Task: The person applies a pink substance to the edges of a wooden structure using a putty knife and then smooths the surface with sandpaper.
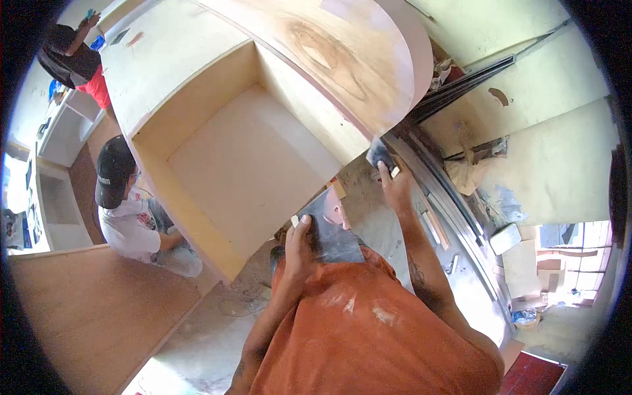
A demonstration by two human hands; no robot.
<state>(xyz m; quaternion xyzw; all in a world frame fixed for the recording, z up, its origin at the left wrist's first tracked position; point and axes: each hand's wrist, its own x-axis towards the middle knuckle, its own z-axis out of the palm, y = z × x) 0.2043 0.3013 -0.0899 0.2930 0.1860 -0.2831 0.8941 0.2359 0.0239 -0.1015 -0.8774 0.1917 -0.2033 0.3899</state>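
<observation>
My left hand (300, 249) is closed on a wide, flat metal scraper (326, 240), held near my waist. A smear of pinkish putty (334, 210) lies on its face. My right hand (395, 189) grips a smaller putty knife (378, 153). Its blade is at the edge of a pale wooden cabinet (306, 125), by the lower corner of the rounded panel; whether it touches is hard to tell. The cabinet has an open box compartment facing me. The rounded wooden panel (368, 72) shows brown grain and pinkish patches along its edge.
A person in a cap (118, 217) crouches left of the cabinet. Another person in red shorts (82, 62) stands farther back. A brown board (99, 303) lies at lower left. Long strips (438, 191) lie along the right, beside large pale panels (546, 158).
</observation>
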